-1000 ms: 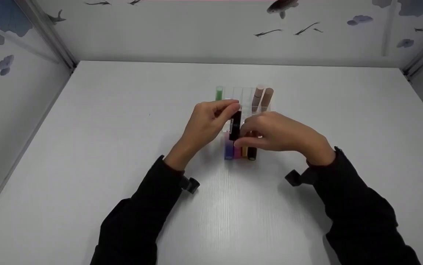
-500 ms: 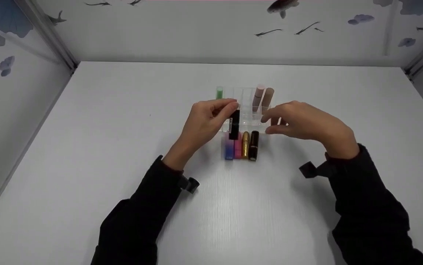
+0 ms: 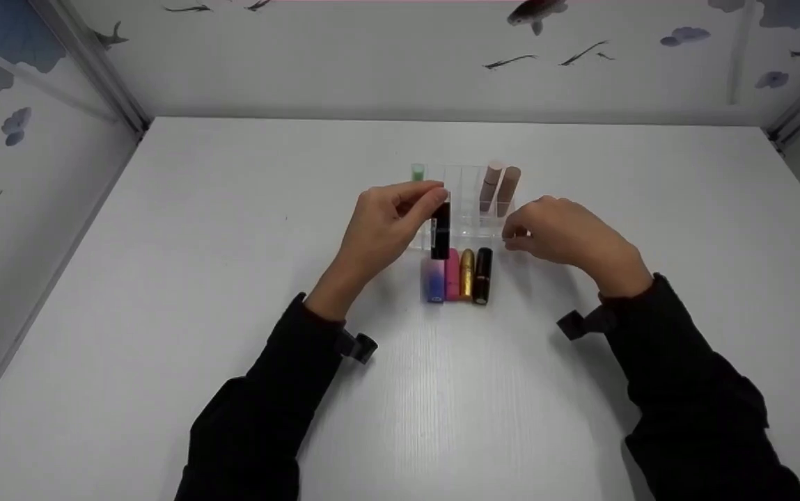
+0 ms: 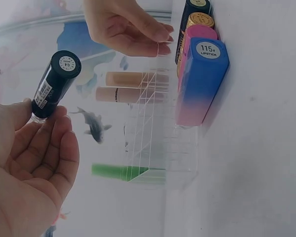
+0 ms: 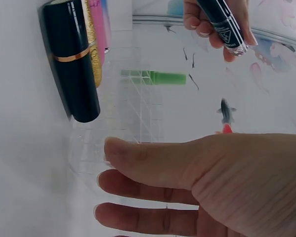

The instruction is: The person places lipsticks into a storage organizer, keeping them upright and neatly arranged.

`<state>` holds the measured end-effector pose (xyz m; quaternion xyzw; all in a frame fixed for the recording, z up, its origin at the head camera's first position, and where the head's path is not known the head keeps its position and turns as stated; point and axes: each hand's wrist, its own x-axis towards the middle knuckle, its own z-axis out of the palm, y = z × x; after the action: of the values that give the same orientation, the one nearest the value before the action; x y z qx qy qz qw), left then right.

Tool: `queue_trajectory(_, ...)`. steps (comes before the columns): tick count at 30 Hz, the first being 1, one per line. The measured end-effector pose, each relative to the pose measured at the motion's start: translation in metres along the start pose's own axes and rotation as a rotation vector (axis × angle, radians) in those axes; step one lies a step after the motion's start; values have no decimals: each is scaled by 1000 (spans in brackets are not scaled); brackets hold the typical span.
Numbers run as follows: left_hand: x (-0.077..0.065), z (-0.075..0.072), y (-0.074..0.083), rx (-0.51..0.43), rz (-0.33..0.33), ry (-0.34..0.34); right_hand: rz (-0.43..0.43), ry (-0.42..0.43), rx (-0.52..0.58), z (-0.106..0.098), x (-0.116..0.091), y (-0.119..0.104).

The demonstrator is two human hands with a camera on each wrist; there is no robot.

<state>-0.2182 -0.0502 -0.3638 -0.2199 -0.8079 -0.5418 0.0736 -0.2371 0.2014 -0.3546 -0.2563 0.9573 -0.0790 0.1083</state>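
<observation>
Between thumb and fingertips, my left hand holds a black lipstick upright above the front of a clear divided organizer. In the left wrist view, the lipstick's round end label reads 04. My right hand pinches the organizer's front right corner with thumb and fingertips. A green tube stands in the organizer's left side; a pale pink tube and a tan tube lean in its right side. The left hand hides part of the organizer in the head view.
Along the organizer's front lie a blue-and-pink square lipstick, a pink lipstick, a gold lipstick and a black lipstick with a gold band. White panels with fish prints border the white table.
My right hand has withdrawn from beside the held lipstick to the organizer's right corner, uncovering the front row. My left hand, still holding the lipstick, has shifted slightly up and left.
</observation>
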Motion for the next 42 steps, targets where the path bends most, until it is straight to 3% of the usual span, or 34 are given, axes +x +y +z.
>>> queue_trajectory(5, 2, 2, 0, -8, -1, -2, 8, 39, -13, 1, 1, 0)
queue_trajectory(18, 6, 7, 1, -18, -18, -30, 16, 47, 36, 1, 2, -1)
queue_trajectory(24, 18, 3, 0, 79, -26, -33, 16, 44, 28, 2, 4, -2)
queue_trajectory(35, 51, -13, 16, 274, 38, -14, 50, 22, 40, 2, 3, -2)
queue_trajectory(42, 62, -12, 9, 392, 49, 2, 68, 17, 42, 2, 3, -1)
